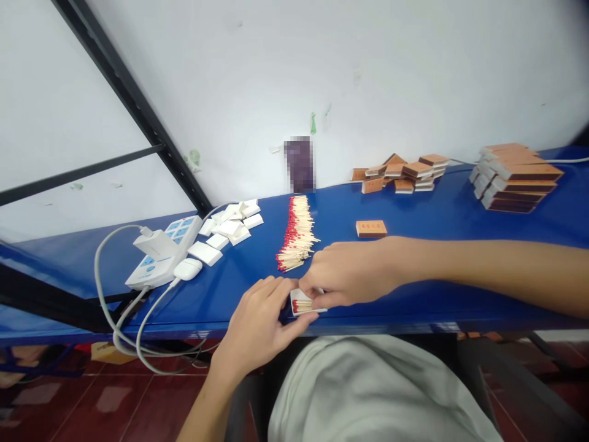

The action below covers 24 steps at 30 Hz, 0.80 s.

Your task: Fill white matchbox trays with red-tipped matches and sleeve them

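Note:
A small white matchbox tray [304, 303] with red-tipped matches in it lies at the front edge of the blue table [414, 215]. My left hand [260, 322] grips the tray's left end with closed fingers. My right hand [350, 273] pinches down on the tray's right side, its fingers pressed together over the matches. A long row of red-tipped matches [297, 233] lies just behind my hands.
Several white empty trays [227, 230] lie at the left beside a white power strip [161, 252] with plugs and cables. One orange matchbox [370, 228] lies alone; piles of orange matchboxes [405, 172] and a stack [515, 178] stand at the back right.

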Available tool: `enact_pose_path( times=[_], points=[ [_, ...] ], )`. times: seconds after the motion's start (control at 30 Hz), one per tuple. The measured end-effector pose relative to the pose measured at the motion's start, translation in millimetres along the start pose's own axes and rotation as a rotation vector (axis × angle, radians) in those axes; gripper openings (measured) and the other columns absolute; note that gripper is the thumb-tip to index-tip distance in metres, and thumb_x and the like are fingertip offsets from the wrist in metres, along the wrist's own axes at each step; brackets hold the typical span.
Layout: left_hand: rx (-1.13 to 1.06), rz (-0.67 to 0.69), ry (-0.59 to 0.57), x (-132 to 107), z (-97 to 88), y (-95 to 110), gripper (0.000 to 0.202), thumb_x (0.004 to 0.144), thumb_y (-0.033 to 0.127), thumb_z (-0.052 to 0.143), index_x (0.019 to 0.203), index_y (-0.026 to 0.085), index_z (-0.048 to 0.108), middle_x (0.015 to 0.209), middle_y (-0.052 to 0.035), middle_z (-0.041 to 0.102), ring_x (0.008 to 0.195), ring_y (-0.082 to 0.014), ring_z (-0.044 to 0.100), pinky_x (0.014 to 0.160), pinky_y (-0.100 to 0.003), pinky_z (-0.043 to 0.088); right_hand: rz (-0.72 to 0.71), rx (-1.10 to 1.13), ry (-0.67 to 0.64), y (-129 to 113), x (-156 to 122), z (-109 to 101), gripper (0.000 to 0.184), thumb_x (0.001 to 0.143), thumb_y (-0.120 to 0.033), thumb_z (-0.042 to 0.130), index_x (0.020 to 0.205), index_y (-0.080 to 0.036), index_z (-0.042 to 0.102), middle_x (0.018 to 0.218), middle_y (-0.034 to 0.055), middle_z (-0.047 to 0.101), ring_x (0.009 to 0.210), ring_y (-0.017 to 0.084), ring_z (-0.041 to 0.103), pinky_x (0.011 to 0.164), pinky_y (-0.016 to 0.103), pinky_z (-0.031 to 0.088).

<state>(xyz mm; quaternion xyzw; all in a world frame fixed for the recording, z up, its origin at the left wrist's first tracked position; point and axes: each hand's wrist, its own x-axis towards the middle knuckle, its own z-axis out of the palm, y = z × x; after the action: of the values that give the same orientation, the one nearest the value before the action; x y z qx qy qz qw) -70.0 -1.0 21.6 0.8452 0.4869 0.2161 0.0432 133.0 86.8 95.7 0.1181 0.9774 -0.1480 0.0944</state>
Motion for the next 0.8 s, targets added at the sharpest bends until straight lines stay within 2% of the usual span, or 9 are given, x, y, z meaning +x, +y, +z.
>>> enact_pose_path(
  times=[0.1, 0.23, 0.33, 0.5, 0.7, 0.8],
  points=[
    [0.011, 0.010, 0.014, 0, 1.1, 0, 0.027, 0.094, 0.045, 0.060, 0.110, 0.023, 0.057, 0.080, 0.0002, 0.057, 0.076, -0.0206, 0.053, 0.071, -0.033, 0.039, 0.019, -0.041, 0.030, 0, -5, -7, 0.023, 0.097, -0.027, 0.047, 0.093, -0.016, 0.067, 0.081, 0.0041, 0.066, 0.067, 0.015, 0.052, 0.058, 0.028, 0.032],
    [0.005, 0.006, 0.032, -1, 2.3, -1, 0.033, 0.094, 0.044, 0.061, 0.119, 0.025, 0.052, 0.081, 0.0012, 0.057, 0.073, -0.0188, 0.051, 0.072, -0.033, 0.040, 0.159, -0.160, 0.090, 7, -11, -15, 0.019, 0.092, -0.025, 0.055, 0.106, -0.019, 0.066, 0.090, 0.0052, 0.068, 0.076, 0.019, 0.057, 0.059, 0.028, 0.032],
    [-0.021, -0.016, 0.024, -3, 2.5, -1, 0.032, 0.093, 0.041, 0.062, 0.118, 0.025, 0.050, 0.082, 0.0016, 0.058, 0.072, -0.0182, 0.051, 0.070, -0.032, 0.040, 0.231, -0.248, 0.046, 12, -9, -14, 0.026, 0.087, -0.024, 0.060, 0.111, -0.017, 0.066, 0.096, 0.0081, 0.069, 0.080, 0.021, 0.060, 0.058, 0.029, 0.030],
    [-0.034, -0.023, 0.032, -4, 3.1, -2, 0.029, 0.093, 0.039, 0.062, 0.115, 0.025, 0.049, 0.083, 0.0014, 0.059, 0.072, -0.0186, 0.051, 0.069, -0.031, 0.040, 0.272, -0.256, -0.017, 13, -2, -10, 0.017, 0.089, -0.021, 0.052, 0.096, -0.016, 0.068, 0.087, 0.0075, 0.068, 0.070, 0.019, 0.059, 0.053, 0.028, 0.028],
    [0.030, -0.033, 0.006, -3, 3.9, -3, 0.033, 0.093, 0.046, 0.060, 0.116, 0.024, 0.051, 0.081, 0.0004, 0.057, 0.073, -0.0199, 0.051, 0.070, -0.033, 0.040, 0.326, -0.317, -0.135, 13, -6, -17, 0.014, 0.086, -0.023, 0.060, 0.088, -0.013, 0.069, 0.085, 0.0094, 0.067, 0.067, 0.019, 0.057, 0.055, 0.028, 0.028],
    [0.045, -0.037, 0.008, -2, 3.6, -2, 0.034, 0.094, 0.047, 0.059, 0.116, 0.022, 0.053, 0.080, -0.0002, 0.056, 0.074, -0.0207, 0.053, 0.069, -0.033, 0.040, 0.327, -0.316, -0.079, 17, -10, -21, 0.013, 0.084, -0.024, 0.061, 0.086, -0.014, 0.069, 0.080, 0.0069, 0.066, 0.064, 0.017, 0.053, 0.055, 0.028, 0.027]
  ],
)
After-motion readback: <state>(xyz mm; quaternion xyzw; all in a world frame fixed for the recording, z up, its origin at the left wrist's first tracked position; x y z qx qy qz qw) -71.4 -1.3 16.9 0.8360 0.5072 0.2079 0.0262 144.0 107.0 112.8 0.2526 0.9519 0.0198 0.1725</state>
